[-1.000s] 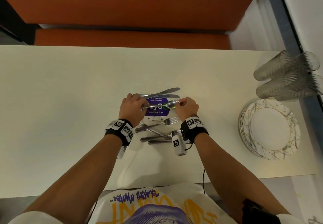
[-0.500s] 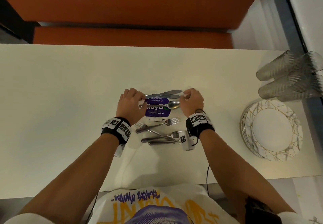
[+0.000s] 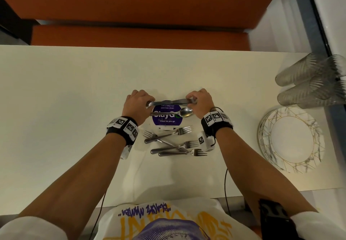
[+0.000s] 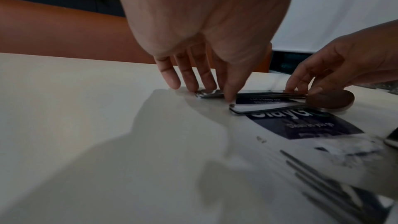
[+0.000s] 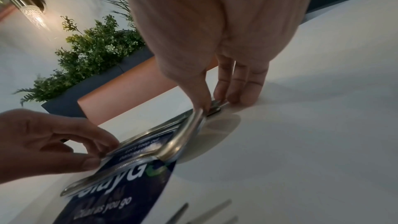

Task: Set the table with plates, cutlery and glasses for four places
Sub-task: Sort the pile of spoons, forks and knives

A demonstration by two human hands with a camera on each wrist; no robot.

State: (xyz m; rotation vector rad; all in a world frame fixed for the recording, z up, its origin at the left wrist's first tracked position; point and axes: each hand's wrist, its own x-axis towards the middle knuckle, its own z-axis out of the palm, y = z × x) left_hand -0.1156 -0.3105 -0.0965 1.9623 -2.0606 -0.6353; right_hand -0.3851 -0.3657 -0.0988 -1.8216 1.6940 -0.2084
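The fingers (image 4: 228, 91) of the left hand (image 3: 137, 106) pinch the handle end of the knives (image 3: 169, 101), thumb on the near side and fingertips down on the far side, while the right hand (image 3: 201, 102) pinches the blade end the same way between thumb and fingers (image 5: 224, 89). How many knives lie together there cannot be told. Their long axis runs left to right across the worktop (image 3: 74, 89), so each hand meets one end and neither is clearly nearer. They lie flat or barely raised at the far edge of a purple sticker (image 3: 167, 117), with a spoon (image 3: 177, 112) just nearer the person, parallel to them. Both wrists are bent down, palms toward the worktop, forearms converging from the body. Closer in lies a loose heap of forks (image 3: 172, 142); well to the right are stacked plates (image 3: 291, 139) and glasses (image 3: 309, 82), none yet laid out, so the task looks barely begun.
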